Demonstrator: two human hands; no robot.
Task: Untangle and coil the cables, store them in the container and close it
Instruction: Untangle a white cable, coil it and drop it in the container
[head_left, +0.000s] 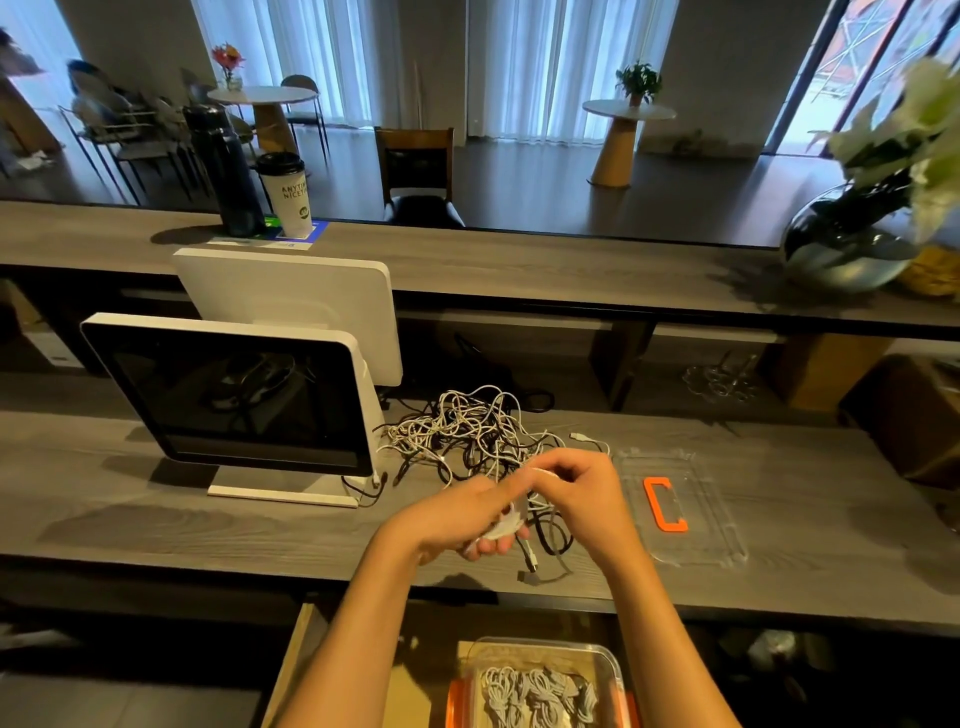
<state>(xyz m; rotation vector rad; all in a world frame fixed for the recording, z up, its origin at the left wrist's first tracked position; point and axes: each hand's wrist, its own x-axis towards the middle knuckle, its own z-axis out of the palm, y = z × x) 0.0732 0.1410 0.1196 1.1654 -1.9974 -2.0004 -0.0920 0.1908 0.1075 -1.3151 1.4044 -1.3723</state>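
Long grey wood-grain counter (182, 519) runs left to right, with a raised upper ledge (571, 265) of the same finish at its far side.

White-framed point-of-sale screen (234, 395) on a white stand, left of centre, dark display facing near; a second white panel (291, 291) backs it, facing far.

Round dark glass vase (847, 249) with pale leaves, far right on the ledge. Tall dark flask (223, 171) and white paper cup with black lid (285, 195), far left on the ledge.

Clear plastic lid with an orange clip (691, 512) lies flat on the counter, right of the hands.

Clear plastic container with orange side latches (613, 660) sits below the counter's near edge, in an open drawer; lid off. Coiled white cables (535, 696) lie inside it.

Tangled heap of white and black cables (467, 431) on the counter, centre, just right of the screen's stand and just beyond the hands. Black loops and loose plugs trail near, under the hands.

Left hand (462, 514) over the counter's near part, fingers curled around a small white cable bundle (501, 527).

Right hand (571, 493) touching the left, fingertips pinching a white cable strand (543, 470) above that bundle.
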